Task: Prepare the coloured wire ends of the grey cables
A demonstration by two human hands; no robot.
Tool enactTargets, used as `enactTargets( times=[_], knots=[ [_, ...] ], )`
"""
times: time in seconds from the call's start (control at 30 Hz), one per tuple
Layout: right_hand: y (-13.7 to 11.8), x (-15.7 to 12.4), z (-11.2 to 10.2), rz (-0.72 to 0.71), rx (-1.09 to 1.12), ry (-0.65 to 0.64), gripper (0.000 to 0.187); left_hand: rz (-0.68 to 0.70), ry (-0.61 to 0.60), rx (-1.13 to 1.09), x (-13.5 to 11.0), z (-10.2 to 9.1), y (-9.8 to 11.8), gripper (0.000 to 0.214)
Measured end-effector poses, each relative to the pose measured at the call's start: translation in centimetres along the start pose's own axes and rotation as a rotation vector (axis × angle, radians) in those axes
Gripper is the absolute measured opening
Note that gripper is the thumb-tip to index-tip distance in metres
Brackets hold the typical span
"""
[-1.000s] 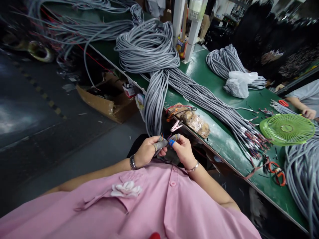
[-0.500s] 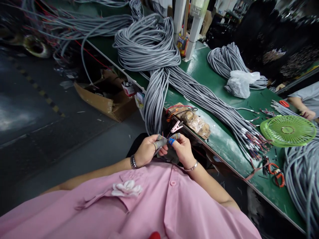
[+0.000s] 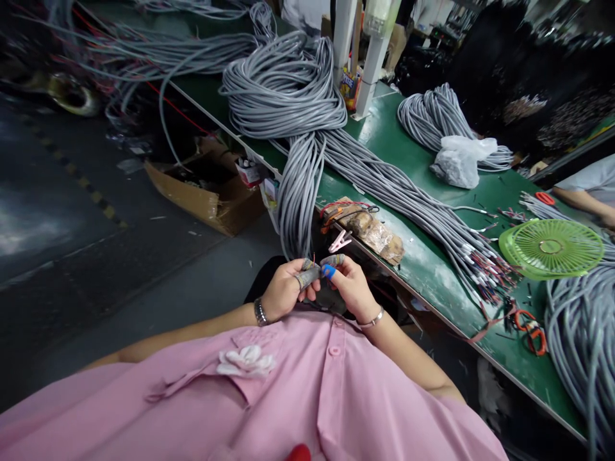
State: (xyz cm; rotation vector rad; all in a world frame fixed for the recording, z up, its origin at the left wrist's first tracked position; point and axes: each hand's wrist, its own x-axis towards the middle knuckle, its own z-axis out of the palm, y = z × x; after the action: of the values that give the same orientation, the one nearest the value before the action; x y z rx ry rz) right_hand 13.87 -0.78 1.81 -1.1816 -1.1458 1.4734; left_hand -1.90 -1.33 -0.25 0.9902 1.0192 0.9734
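Observation:
In front of my waist, my left hand (image 3: pixel 287 287) is closed with worn grey finger covers on its thumb and finger. It grips a grey cable end, mostly hidden by the fingers; a thin red wire (image 3: pixel 314 258) sticks up there. My right hand (image 3: pixel 354 287), with blue tape on the thumb and a covered forefinger, pinches at the same spot, its tip touching the cable's thin wires, which are largely covered. A pink clip (image 3: pixel 340 241) stands just above the right hand at the table edge. Behind the hands hangs a bundle of grey cables (image 3: pixel 302 192).
On the green table (image 3: pixel 384 137) lie a coiled cable heap (image 3: pixel 283 89), stripped cable ends (image 3: pixel 485 266), a taped cardboard block (image 3: pixel 372 230), orange-handled scissors (image 3: pixel 535 336) and a green fan (image 3: pixel 550 248). A co-worker's arm (image 3: pixel 583 202) is at far right. An open carton (image 3: pixel 192 195) sits left.
My hands have drawn slightly closer together at the fingertips. Dark wire ends seen above the right fingers earlier no longer show. The view has shifted slightly; the co-worker's hand moved rightward.

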Motion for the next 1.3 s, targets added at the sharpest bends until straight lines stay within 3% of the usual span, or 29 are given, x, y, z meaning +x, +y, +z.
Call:
enactTargets(
  times=[0.27, 0.37, 0.53, 0.63, 0.93, 1.3],
  knots=[
    [0.1, -0.2, 0.2, -0.009, 0.004, 0.035, 0.018, -0.057, -0.162, 0.157, 0.1, 0.0, 0.9, 0.014],
    [0.1, -0.2, 0.2, -0.022, -0.005, 0.033, 0.018, -0.048, -0.13, 0.133, 0.0, 0.1, 1.0, 0.015],
    [0.5, -0.2, 0.4, -0.012, 0.046, 0.078, 0.017, -0.067, -0.002, -0.105, 0.2, 0.3, 0.8, 0.018],
    [0.8, -0.2, 0.4, -0.001, 0.068, 0.08, 0.015, -0.099, 0.012, -0.196, 0.4, 0.4, 0.5, 0.018],
    [0.3, 0.0, -0.1, 0.02, 0.073, -0.03, 0.02, -0.063, -0.052, -0.09, 0.1, -0.2, -0.1, 0.018],
    [1.0, -0.2, 0.7, 0.017, 0.08, 0.091, 0.018, -0.097, 0.03, -0.179, 0.2, 0.3, 0.1, 0.019]
  ],
)
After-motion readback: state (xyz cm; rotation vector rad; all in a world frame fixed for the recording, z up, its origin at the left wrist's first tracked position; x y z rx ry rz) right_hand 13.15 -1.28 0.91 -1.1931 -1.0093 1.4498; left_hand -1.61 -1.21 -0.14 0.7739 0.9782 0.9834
